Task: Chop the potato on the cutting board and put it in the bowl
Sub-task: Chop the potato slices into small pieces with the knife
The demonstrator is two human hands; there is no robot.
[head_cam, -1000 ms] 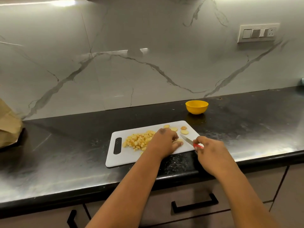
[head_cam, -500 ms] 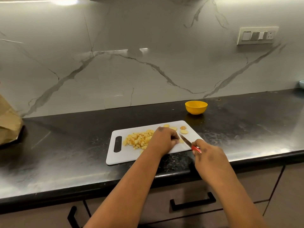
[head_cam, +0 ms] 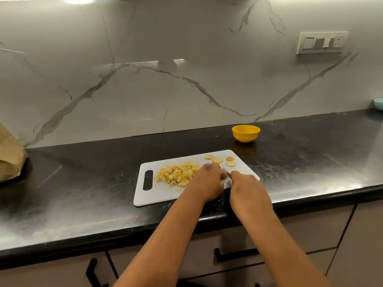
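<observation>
A white cutting board [head_cam: 151, 195] lies on the black counter. A heap of diced potato [head_cam: 178, 174] sits left of centre on it, and several round potato slices [head_cam: 217, 160] lie at its far right corner. My left hand [head_cam: 209, 183] is curled over a potato piece on the board, which it hides. My right hand [head_cam: 247, 189] grips a knife [head_cam: 226, 172]; only a short bit of blade shows between the two hands. The yellow bowl [head_cam: 245, 133] stands behind the board, with its inside hidden from this angle.
The black counter [head_cam: 83, 183] runs left and right under a marble wall. A brown paper bag [head_cam: 10, 154] sits at the far left. A pale blue dish [head_cam: 378, 104] shows at the right edge. Drawers with black handles [head_cam: 236, 254] are below.
My right hand has moved left toward my left hand, and the knife's red handle is now hidden. The blade sits closer to my left fingers.
</observation>
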